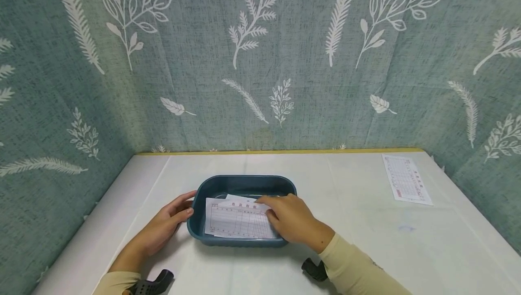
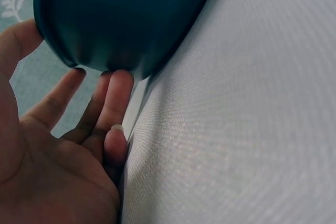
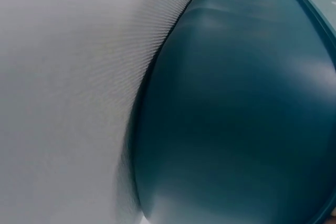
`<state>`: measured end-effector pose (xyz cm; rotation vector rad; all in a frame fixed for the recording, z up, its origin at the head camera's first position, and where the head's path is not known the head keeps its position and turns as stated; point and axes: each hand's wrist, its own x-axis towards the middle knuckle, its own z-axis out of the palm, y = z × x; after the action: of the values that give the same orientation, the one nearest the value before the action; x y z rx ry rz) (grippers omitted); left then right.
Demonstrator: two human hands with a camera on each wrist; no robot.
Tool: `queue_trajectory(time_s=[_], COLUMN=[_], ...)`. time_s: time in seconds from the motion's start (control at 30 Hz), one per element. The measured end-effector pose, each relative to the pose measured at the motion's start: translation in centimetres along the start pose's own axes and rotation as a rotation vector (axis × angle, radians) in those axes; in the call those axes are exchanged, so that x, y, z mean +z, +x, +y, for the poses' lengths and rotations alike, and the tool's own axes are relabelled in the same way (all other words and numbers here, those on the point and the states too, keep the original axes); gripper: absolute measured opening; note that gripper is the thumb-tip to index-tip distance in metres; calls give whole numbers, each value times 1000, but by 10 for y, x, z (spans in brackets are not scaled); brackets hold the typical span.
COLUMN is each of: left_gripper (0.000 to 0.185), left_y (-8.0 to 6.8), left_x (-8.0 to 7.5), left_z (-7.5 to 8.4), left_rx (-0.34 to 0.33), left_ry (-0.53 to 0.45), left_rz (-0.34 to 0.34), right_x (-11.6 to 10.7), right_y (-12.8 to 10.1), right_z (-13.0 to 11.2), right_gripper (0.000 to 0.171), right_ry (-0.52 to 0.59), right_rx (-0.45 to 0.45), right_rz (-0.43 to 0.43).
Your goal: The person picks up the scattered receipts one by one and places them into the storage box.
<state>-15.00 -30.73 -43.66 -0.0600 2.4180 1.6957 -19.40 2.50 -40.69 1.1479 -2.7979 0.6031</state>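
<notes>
Head view puts the white slip (image 1: 234,220) inside the blue bin (image 1: 197,222) at lower centre, its right end under the right hand (image 1: 295,218), whether pinched or merely touched I cannot tell, while left wrist alone reveals the left hand's (image 2: 63,161) palm, fingers spread apart against the bin's outer wall.

Dark teal, glossy, rounded-rectangular basin (image 1: 244,242), upright, base resting on white tabletop (image 1: 366,222), long side facing wearer. Left hand (image 1: 164,225) at basin's left end, fingertips touching outer wall. Inside basin: white rectangular paper slip (image 1: 228,220), printed with reddish heading and ruled grid, heading toward far side, face up. Second white paper slip (image 1: 238,198) underneath, corner poking out beyond far edge. Right hand (image 1: 295,218) over basin's right end, fingers touching upper slip; pinch unclear.
</notes>
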Motion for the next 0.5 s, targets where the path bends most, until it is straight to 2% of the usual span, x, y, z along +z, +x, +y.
queue_trajectory(time_s=[0.3, 0.5], left_gripper=[61, 62], left_y=[1, 1], left_x=[0, 1], left_z=[0, -1], left_rx=[-4, -12], left_ry=[-1, 9], left_rz=[1, 6], right_x=[-1, -1], right_y=[-1, 0], right_z=[-2, -3], right_gripper=[39, 41], right_ry=[-95, 1], right_rx=[-2, 47], right_rz=[-32, -13])
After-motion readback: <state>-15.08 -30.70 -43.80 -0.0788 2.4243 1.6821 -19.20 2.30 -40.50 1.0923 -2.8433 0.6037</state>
